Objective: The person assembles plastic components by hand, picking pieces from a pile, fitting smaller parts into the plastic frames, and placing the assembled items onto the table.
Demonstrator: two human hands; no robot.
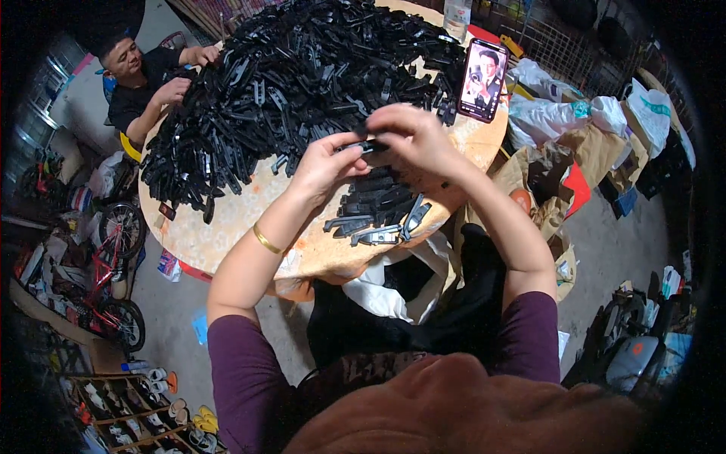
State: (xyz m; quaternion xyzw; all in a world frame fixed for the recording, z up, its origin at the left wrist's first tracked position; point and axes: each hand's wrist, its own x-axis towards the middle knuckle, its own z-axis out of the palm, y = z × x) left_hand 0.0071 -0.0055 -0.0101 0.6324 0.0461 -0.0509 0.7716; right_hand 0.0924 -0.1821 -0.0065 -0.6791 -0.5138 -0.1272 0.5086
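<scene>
My left hand (329, 168) pinches a small, narrow black plastic part (361, 146) between thumb and fingers. Slightly blurred, my right hand (416, 138) curls over the other end of that part, its thumb and fingertips closed on it. Just below both hands, near the table's front edge, a smaller group of black parts (376, 198) lies side by side, several with grey or silvery pieces showing. Beyond my hands rises a big heap of similar long black parts (295, 83). What exactly the fingers do on the held part is partly hidden.
The round table (219, 240) has a patterned tan cover. A phone (482, 81) stands upright at the right, near a clear bottle (457, 17). Another person (136, 79) has both hands at the heap's left side. Bags (556, 117), a bicycle (113, 280) and a shoe rack (140, 412) surround the table.
</scene>
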